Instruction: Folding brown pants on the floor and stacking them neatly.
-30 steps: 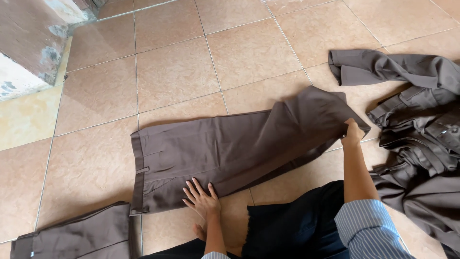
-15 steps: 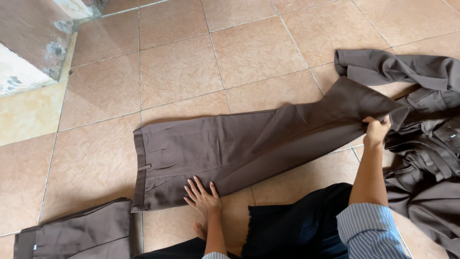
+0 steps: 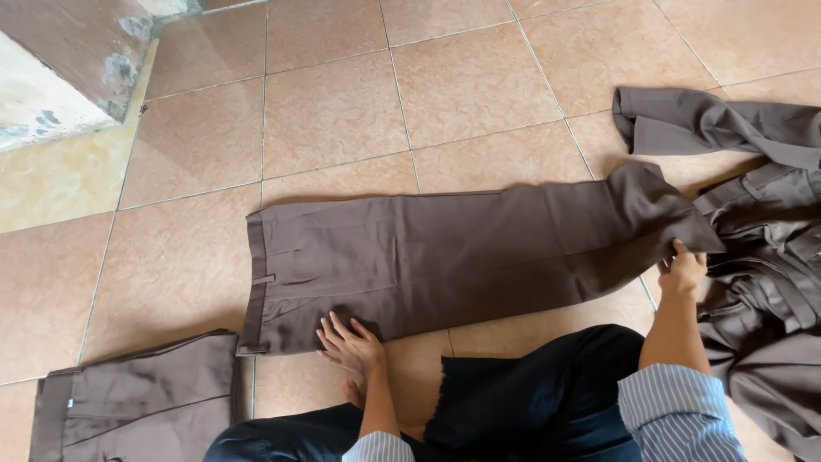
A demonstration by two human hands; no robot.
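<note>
Here, brown trousers [image 3: 453,257] under both hands.

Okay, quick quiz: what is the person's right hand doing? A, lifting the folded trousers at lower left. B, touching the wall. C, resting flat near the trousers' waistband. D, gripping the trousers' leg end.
D: the right hand pinches the leg end of the spread trousers.

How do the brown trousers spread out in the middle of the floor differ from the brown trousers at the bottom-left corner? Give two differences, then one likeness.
The spread trousers lie at full length; the folded trousers are doubled into a short, compact shape. The left hand presses the spread trousers and the right hand grips their leg end; no hand touches the folded trousers. Both are dark brown and lie on the tiled floor.
</note>
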